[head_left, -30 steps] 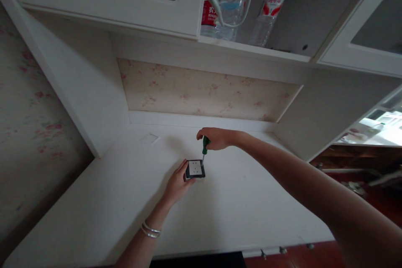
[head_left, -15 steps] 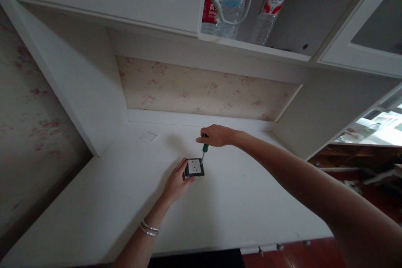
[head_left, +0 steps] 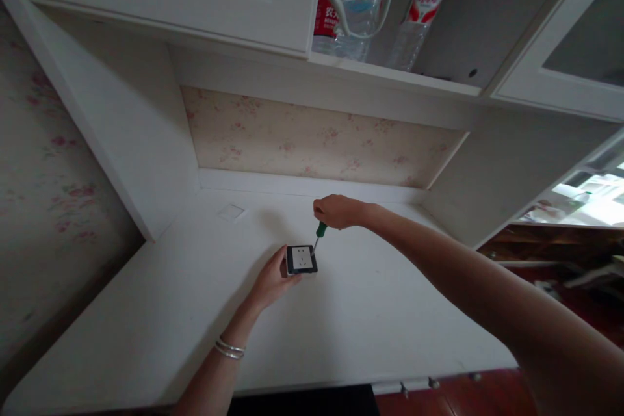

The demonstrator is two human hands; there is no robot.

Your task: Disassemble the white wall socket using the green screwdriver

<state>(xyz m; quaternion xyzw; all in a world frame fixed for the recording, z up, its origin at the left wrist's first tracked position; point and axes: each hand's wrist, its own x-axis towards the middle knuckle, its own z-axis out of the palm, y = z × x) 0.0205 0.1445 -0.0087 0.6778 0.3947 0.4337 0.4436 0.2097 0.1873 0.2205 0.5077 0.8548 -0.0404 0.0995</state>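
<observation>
Over the desk (head_left: 390, 312), our left hand (head_left: 268, 279) has its grip closed on the socket (head_left: 302, 258); beyond the socket, our right hand (head_left: 340, 211) is curled round a green-handled screwdriver (head_left: 321, 229), tip at the socket's right edge.

Extending right arm (head_left: 439, 257) from lower right, with right hand (head_left: 338, 211) curled near centre; cupping left hand (head_left: 270, 278) lower left of centre.

Red-labelled water bottle (head_left: 325, 18), shelf (head_left: 390, 74) front-left corner: "农", rest blurred | rightmost water bottle (head_left: 418, 19), front edge: "娃哈哈", soft
</observation>
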